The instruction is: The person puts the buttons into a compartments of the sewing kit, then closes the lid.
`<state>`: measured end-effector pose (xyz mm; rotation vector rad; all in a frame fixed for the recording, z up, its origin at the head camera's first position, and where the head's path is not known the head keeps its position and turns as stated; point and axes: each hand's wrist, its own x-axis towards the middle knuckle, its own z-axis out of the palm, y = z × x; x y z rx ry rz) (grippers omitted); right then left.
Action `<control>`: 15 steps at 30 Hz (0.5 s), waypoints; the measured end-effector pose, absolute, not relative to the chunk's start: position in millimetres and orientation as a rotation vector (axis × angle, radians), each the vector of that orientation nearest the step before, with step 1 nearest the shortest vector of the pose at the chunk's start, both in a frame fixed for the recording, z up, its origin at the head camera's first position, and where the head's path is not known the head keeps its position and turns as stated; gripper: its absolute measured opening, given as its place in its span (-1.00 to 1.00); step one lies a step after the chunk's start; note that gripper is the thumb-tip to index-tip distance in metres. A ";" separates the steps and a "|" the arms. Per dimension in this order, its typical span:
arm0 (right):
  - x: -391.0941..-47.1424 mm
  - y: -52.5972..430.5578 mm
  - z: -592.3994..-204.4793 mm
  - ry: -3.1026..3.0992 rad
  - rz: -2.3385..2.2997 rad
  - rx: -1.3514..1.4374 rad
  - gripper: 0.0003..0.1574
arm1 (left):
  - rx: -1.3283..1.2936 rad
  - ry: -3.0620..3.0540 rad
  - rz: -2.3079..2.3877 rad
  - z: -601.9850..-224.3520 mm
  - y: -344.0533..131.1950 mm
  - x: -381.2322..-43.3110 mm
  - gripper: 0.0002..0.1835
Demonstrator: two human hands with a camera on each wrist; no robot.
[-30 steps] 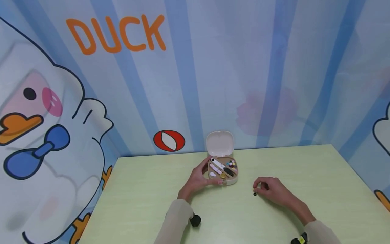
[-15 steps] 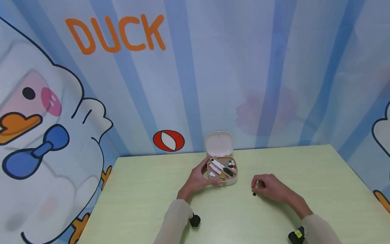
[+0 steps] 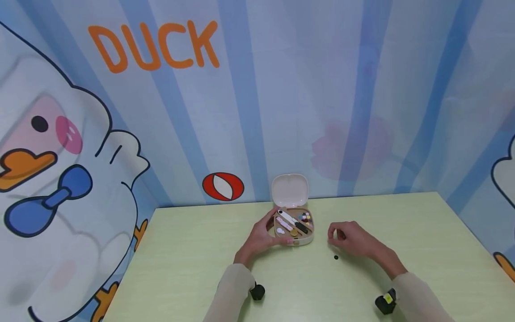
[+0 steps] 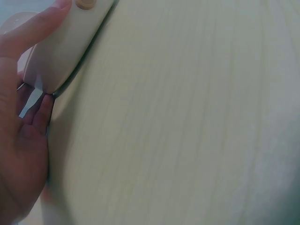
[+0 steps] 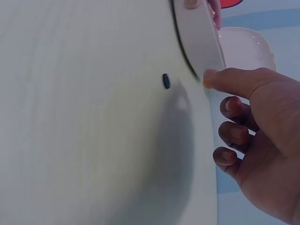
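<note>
My left hand grips the left side of an open sewing kit box, thumb along its front. Inside lie a white-and-black tool, a pink tool, a round gold piece and several small coloured buttons. To the right of the box, my right hand is raised over the table, thumb and forefinger pinched together. A small yellow piece shows at those fingertips in the right wrist view; its kind I cannot tell. A small black button lies on the table below that hand.
The pale wood-look table ends at a printed duck curtain behind. The box's white lid stands upright close to the curtain. Black wrist cameras sit at both sleeves.
My right hand has risen and moved away from the black button, slightly left toward the box. The button stays on the table. My left hand keeps its hold on the box.
</note>
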<state>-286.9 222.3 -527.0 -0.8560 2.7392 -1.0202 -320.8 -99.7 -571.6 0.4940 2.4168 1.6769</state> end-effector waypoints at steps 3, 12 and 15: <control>-292.4 216.7 -519.1 2.741 -1.036 -0.891 -0.90 | 0.485 2.417 1.677 -571.0 -100.3 -320.7 0.21; -303.5 200.5 -505.5 2.734 -1.059 -0.947 -0.91 | 0.477 2.422 1.676 -571.5 -99.7 -319.0 0.16; -307.7 195.5 -504.4 2.727 -1.063 -0.961 -0.94 | 0.479 2.420 1.679 -572.0 -99.9 -319.8 0.16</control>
